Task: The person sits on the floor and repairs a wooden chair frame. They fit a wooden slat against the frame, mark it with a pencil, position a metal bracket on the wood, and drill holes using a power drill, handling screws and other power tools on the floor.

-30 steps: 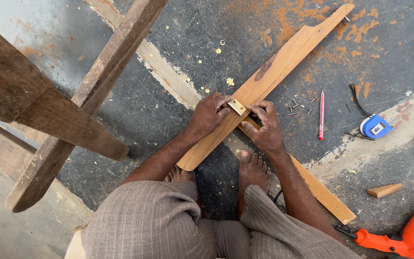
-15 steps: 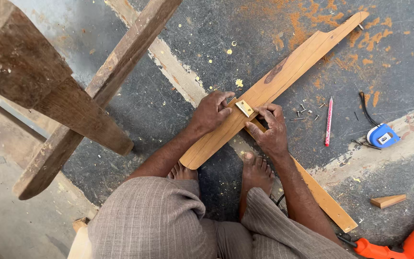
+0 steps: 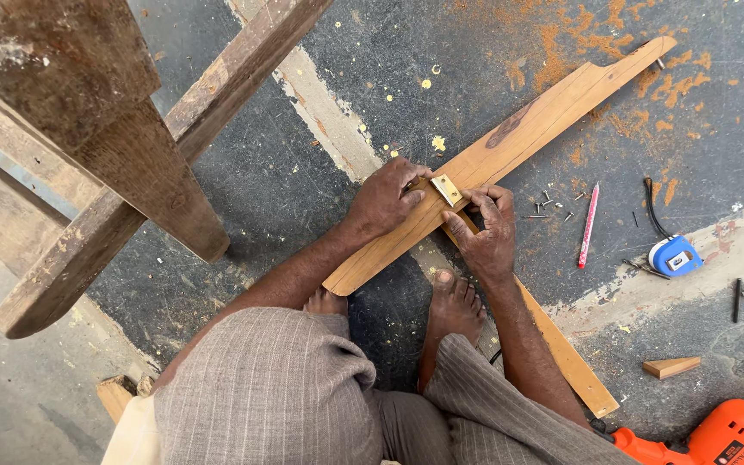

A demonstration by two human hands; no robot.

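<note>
On the dusty concrete floor [image 3: 303, 189], both hands' fingers [image 3: 484, 207] pinch a brass hinge [image 3: 446, 189] against a plank [image 3: 544, 129].

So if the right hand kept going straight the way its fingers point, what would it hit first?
The right hand points up and left, fingertips already on the small brass hinge on the wooden board. Past that, the left hand looks next, though depth is unclear.
</note>
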